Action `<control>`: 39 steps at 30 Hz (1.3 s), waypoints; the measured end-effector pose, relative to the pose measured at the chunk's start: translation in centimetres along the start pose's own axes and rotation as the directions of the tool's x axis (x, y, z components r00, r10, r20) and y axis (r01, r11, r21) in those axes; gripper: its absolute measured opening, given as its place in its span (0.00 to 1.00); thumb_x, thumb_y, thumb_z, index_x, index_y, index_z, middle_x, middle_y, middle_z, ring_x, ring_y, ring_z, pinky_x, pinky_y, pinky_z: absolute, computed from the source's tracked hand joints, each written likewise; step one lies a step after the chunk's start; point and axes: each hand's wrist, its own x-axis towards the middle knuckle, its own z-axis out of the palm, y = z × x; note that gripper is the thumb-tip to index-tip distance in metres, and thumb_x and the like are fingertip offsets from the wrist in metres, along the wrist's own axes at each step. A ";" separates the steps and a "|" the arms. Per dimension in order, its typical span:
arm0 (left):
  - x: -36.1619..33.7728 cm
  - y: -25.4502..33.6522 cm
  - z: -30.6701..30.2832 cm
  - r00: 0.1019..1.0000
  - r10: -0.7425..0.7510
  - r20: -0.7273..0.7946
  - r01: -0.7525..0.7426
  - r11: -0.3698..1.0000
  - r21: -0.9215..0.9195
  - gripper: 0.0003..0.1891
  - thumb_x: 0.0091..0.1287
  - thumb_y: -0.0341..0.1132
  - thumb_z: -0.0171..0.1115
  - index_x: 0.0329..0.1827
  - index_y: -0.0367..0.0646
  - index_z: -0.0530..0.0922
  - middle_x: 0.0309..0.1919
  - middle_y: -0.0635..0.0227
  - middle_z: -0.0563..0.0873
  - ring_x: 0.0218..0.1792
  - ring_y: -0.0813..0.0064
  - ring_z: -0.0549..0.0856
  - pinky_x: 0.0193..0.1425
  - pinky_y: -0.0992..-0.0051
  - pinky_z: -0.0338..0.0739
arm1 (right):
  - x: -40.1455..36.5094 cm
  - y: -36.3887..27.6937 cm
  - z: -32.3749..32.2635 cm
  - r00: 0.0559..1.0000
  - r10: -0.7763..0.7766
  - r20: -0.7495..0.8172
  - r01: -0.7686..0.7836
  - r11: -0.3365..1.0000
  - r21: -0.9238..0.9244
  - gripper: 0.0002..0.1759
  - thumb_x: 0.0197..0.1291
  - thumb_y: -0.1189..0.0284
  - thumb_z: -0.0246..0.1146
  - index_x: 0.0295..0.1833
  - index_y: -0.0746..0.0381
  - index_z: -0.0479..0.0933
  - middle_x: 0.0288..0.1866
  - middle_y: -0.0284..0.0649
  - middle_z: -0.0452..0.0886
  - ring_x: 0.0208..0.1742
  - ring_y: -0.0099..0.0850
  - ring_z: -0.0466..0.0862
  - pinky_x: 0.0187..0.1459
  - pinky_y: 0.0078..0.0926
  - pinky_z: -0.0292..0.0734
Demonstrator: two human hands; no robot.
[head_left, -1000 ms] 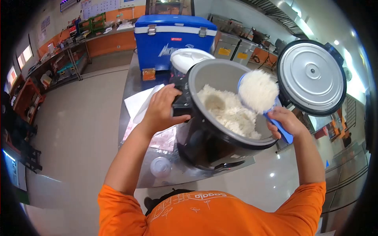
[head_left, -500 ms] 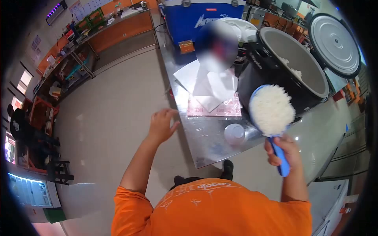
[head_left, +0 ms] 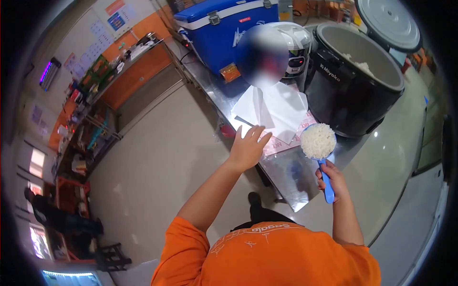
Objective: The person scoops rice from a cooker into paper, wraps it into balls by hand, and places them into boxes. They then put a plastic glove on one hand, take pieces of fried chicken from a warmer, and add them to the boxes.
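Observation:
A blue rice scoop [head_left: 327,187], heaped with white cooked rice [head_left: 318,141], is gripped by its handle in my right hand [head_left: 336,179]. It is held over the table's right side, in front of the large black rice cooker [head_left: 346,97]. My left hand [head_left: 248,148] has its fingers spread at the near left edge of the white paper sheets [head_left: 281,112], holding nothing I can see. Beneath those sheets lies pink printed wrapping [head_left: 281,144]. More rice [head_left: 361,66] shows inside the open cooker.
A metal table [head_left: 291,183] carries the cooker, a smaller white rice cooker [head_left: 296,47], a blue cooler box [head_left: 224,35] and an orange packet [head_left: 230,72]. The big cooker's lid [head_left: 391,21] stands raised behind it. Across the floor, a person [head_left: 59,212] is beside shelving at left.
My left hand has moved from beside the table to the edge of the papers. The scoop of rice now appears smaller, farther below my head. My view has turned and shifted.

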 end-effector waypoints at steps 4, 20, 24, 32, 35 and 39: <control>3.4 -5.5 2.1 0.997 -0.036 -0.067 0.035 0.999 -0.002 0.25 0.52 0.32 0.58 0.57 0.52 0.74 0.56 0.66 0.75 0.57 0.68 0.74 0.60 0.51 0.63 | 3.8 1.6 0.9 0.996 -0.050 -0.074 0.056 0.996 0.072 0.26 0.65 0.70 0.52 0.66 0.64 0.56 0.25 0.37 0.72 0.14 0.23 0.70 0.15 0.19 0.65; 14.2 -21.9 18.3 0.527 -0.219 0.821 0.850 0.126 -0.511 0.33 0.55 0.40 0.66 0.62 0.38 0.64 0.49 0.57 0.79 0.48 0.65 0.79 0.48 0.63 0.75 | 10.2 1.9 8.4 0.946 -0.085 -0.313 0.121 0.988 0.098 0.28 0.63 0.72 0.53 0.67 0.67 0.55 0.26 0.37 0.72 0.16 0.23 0.70 0.18 0.18 0.65; 11.0 -22.8 19.3 0.586 -0.180 0.790 0.807 0.043 -0.589 0.26 0.56 0.28 0.58 0.59 0.37 0.65 0.44 0.58 0.79 0.42 0.70 0.81 0.40 0.67 0.78 | 9.6 3.8 11.1 0.876 -0.079 -0.476 0.137 0.987 0.088 0.29 0.63 0.72 0.53 0.68 0.67 0.54 0.26 0.36 0.72 0.17 0.23 0.70 0.19 0.19 0.65; 4.8 -23.9 18.6 0.608 -0.194 0.770 0.647 -0.442 -0.622 0.17 0.59 0.24 0.51 0.53 0.34 0.67 0.39 0.62 0.79 0.38 0.72 0.80 0.41 0.76 0.77 | 10.2 5.5 15.6 0.818 -0.116 -0.563 0.240 0.959 0.153 0.31 0.63 0.71 0.54 0.69 0.65 0.53 0.25 0.36 0.72 0.15 0.23 0.69 0.17 0.19 0.64; 1.4 -21.2 17.6 0.611 -0.339 0.716 0.526 -0.501 -0.687 0.16 0.63 0.24 0.49 0.55 0.36 0.66 0.44 0.64 0.77 0.42 0.72 0.79 0.44 0.70 0.77 | 10.8 5.6 17.0 0.798 -0.129 -0.589 0.279 0.945 0.171 0.32 0.63 0.71 0.55 0.69 0.64 0.52 0.25 0.36 0.73 0.14 0.23 0.69 0.17 0.18 0.63; 0.0 -16.6 11.7 0.450 0.114 0.886 0.752 -0.583 -0.307 0.15 0.68 0.30 0.52 0.56 0.38 0.66 0.48 0.65 0.75 0.52 0.72 0.76 0.58 0.58 0.72 | 11.2 5.7 18.1 0.782 -0.128 -0.610 0.281 0.946 0.162 0.31 0.63 0.70 0.55 0.69 0.63 0.54 0.25 0.36 0.73 0.14 0.23 0.69 0.17 0.18 0.63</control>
